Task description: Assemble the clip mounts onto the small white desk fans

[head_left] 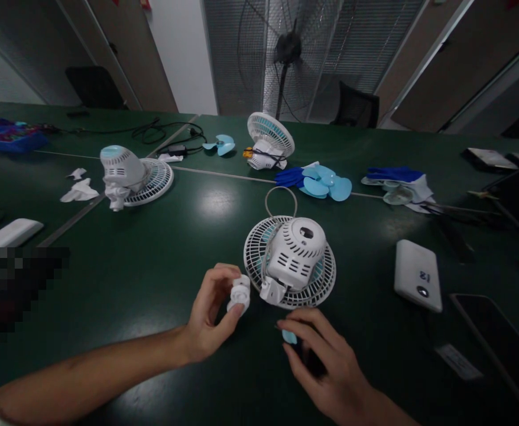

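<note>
My left hand [215,316] pinches a small white plastic part [240,294] with ridged, rounded ends, held just above the dark green table. My right hand [319,355] is closed around a small light-blue piece [289,336], gripped by the fingertips low over the table. A thin dark tip shows by its index finger, too small to name. Just beyond both hands, a white fan [297,254] lies face down on its round grille, its motor housing upward. A hole shows in the top of the housing, and a cord loops behind it.
Another white fan [124,171] lies at the left, and a third [268,142] stands at the back. Light-blue fan blades [326,181] rest behind the near fan. To the right are a white power bank [418,275], a phone [496,337] and gloves [396,180].
</note>
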Motion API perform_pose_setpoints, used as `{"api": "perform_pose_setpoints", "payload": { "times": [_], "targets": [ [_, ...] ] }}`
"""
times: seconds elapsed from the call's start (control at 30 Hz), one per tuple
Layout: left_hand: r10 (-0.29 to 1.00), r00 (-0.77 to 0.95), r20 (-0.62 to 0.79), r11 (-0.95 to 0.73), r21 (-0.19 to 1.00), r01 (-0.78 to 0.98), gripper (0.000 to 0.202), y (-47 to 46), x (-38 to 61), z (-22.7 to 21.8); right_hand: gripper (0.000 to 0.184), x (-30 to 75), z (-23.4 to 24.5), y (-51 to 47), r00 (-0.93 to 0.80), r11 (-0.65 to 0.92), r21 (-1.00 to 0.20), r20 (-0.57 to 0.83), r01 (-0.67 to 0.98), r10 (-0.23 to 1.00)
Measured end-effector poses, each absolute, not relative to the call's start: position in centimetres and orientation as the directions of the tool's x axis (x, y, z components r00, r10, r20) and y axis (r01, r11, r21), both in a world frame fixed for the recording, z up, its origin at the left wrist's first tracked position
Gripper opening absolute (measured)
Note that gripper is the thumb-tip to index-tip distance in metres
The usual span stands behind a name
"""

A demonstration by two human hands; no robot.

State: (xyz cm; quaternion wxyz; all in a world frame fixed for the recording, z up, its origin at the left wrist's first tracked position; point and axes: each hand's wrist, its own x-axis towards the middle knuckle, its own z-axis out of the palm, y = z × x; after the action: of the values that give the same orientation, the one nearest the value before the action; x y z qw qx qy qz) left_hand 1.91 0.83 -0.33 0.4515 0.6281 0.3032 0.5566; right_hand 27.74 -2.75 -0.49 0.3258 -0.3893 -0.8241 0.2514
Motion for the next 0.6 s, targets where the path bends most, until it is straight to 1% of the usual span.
{"api": "perform_pose_setpoints", "payload": {
  "times": [0.1, 0.17, 0.23, 0.3, 0.37, 0.43, 0.47, 0.53, 0.6],
  "targets": [
    [0.858, 0.274, 0.435, -0.437, 0.898, -0.057, 0.032, 1.0, 1.9, -0.1, 0.04, 27.9, -0.4, -3.0, -0.437, 0.613, -0.635, 0.436, 0.47, 0.787],
    [0.845, 0.336, 0.416, -0.433, 0.901, -0.027, 0.035, 0.9, 2.0, 0.1, 0.036, 27.9, 0.0, -3.1, -0.352, 0.603, -0.634, 0.489, 0.485, 0.798],
    [0.853, 0.364, 0.374, -0.398, 0.917, -0.011, 0.035, 0.6, 2.2, 0.2, 0.031, 27.7, 0.7, -2.9, -0.286, 0.579, -0.648, 0.508, 0.495, 0.812],
    [0.88, 0.381, 0.283, -0.3, 0.954, -0.016, 0.03, 0.3, 2.4, 0.1, 0.029, 27.5, 1.4, -2.4, -0.271, 0.591, -0.642, 0.532, 0.489, 0.802],
    [0.9, 0.409, 0.15, -0.138, 0.989, -0.059, 0.027, 0.0, 2.7, -0.2, 0.03, 27.2, 1.8, -1.7, -0.28, 0.626, -0.618, 0.569, 0.476, 0.774],
    [0.897, 0.441, 0.028, 0.035, 0.99, -0.134, 0.031, -0.2, 3.0, -0.7, 0.032, 26.8, 1.8, -0.9, -0.281, 0.678, -0.579, 0.628, 0.453, 0.725],
    [0.893, 0.45, -0.009, 0.103, 0.978, -0.184, 0.034, -0.3, 3.2, -0.9, 0.033, 26.5, 1.7, -0.5, -0.273, 0.701, -0.561, 0.66, 0.44, 0.7],
    [0.889, 0.456, -0.04, 0.187, 0.941, -0.282, 0.04, -0.3, 3.5, -1.3, 0.035, 26.0, 1.2, 0.0, -0.242, 0.727, -0.547, 0.704, 0.415, 0.668],
    [0.886, 0.463, -0.03, 0.22, 0.906, -0.361, 0.046, -0.3, 3.7, -1.4, 0.037, 25.6, 0.8, 0.3, -0.247, 0.758, -0.536, 0.73, 0.372, 0.637]
  ]
}}
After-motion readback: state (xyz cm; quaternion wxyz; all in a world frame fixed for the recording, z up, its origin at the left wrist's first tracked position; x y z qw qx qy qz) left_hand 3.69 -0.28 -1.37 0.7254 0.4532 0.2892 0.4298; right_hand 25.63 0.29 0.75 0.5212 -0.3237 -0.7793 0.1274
